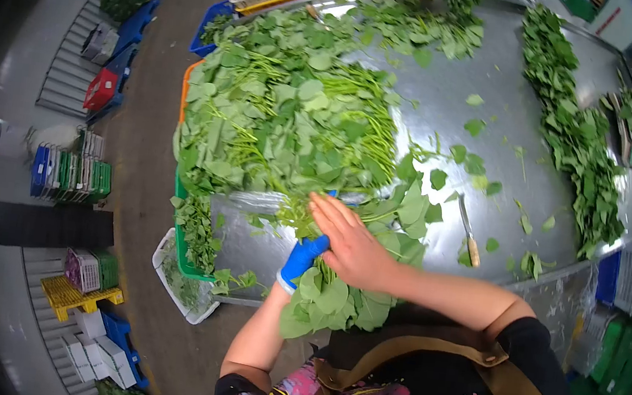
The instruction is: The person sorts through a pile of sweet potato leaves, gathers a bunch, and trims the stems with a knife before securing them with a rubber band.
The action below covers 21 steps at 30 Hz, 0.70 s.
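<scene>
A bunch of leafy greens (pixel 333 301) is held in front of the chest at the near edge of the table, its broad leaves spilling toward the body and its pale stems pointing away. The left hand (pixel 302 259), in a blue glove, appears closed around the stems, though the other hand hides part of that grip. The right hand (pixel 360 252), bare, is extended with fingers straight and together, its palm laid against the bunch rather than wrapped around it, seemingly to keep the stems even and together. Just beyond is a big heap of leafy greens (pixel 286 123), its stems mostly lying in loose parallel batches, perhaps so that they are easy to gather. A wooden-handled knife (pixel 470 236) lies to the right, probably there to be within reach. Along the far right runs a long, dense row of greens (pixel 569 126), apparently set apart from the heap. Scattered leaves litter the shiny metal table (pixel 509 166). At its left side sit a green crate (pixel 190 262) and a white crate (pixel 199 312) with greens in it. Past them stretches a brown floor (pixel 151 138), with stacked crates (pixel 97 180) and a yellow pallet (pixel 75 296) along the wall.
</scene>
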### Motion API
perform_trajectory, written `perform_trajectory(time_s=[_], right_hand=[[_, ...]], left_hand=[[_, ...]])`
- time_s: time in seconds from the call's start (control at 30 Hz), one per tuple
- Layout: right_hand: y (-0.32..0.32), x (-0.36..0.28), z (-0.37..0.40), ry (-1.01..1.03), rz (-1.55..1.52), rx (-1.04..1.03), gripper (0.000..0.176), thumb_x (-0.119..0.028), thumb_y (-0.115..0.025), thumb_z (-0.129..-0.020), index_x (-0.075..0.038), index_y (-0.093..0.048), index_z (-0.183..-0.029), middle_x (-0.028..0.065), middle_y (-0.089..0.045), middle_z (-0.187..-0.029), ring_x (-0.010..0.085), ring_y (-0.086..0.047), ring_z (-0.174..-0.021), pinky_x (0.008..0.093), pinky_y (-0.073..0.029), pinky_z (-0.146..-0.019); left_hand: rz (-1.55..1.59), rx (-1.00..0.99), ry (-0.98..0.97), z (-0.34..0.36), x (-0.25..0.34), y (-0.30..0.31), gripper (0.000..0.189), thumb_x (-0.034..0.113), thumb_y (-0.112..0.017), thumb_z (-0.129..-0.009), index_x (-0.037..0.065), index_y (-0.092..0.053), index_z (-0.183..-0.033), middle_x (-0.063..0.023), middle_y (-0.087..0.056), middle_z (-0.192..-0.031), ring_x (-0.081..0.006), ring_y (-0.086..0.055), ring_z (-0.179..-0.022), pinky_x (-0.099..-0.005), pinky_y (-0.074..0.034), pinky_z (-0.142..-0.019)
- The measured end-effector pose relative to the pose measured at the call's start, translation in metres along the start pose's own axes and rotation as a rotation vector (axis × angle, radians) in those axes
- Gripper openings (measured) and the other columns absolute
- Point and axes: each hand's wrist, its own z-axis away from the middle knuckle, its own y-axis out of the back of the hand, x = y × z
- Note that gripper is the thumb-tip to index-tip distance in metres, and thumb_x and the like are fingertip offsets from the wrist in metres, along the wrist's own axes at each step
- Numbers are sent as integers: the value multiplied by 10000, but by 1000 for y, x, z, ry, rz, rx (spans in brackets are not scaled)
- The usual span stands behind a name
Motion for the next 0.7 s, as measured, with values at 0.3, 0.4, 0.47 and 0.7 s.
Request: perform_trajectory(time_s=[0.3, 0.4, 0.47, 0.7], right_hand=[[70, 130, 128, -620, -91, 343, 381, -78, -682, -775, -52, -559, -1135, 136, -609, -1076, 276, -593, -1008, 361, -503, -820], [51, 195, 198, -726, 520, 114, 493, -114, -705, -740, -46, -491, -1179, 170, -583, -1046, 325, -590, -955, 414, -508, -770], [35, 213, 224, -944, 528, -30, 526, -105, -688, -733, -50, -461, -1205, 183, -564, -1045, 346, -577, -949, 442, -489, -788], [44, 211, 240, -736, 88, 286, 408, -45, -600, -744, -54, -512, -1142, 162, -530, -1011, 329, -558, -956, 400, -463, -816]], left_hand=[[-250, -411, 181, 6, 27, -12, 815, 59, -690, -746, 54, -272, -1446, -122, -489, -1306, -248, -510, -1180, -387, -393, -1031], [-306, -487, 258, 2, 1, -22, 851, 99, -698, -743, 52, -241, -1460, -149, -508, -1292, -270, -523, -1168, -412, -401, -1030], [-197, -431, 305, 4, -16, -38, 842, 101, -689, -757, 54, -234, -1463, -154, -495, -1311, -272, -513, -1186, -416, -397, -1035], [-119, -446, 315, -1, -49, -57, 722, 173, -636, -823, 3, -289, -1433, -164, -416, -1408, -287, -420, -1294, -414, -323, -1090]])
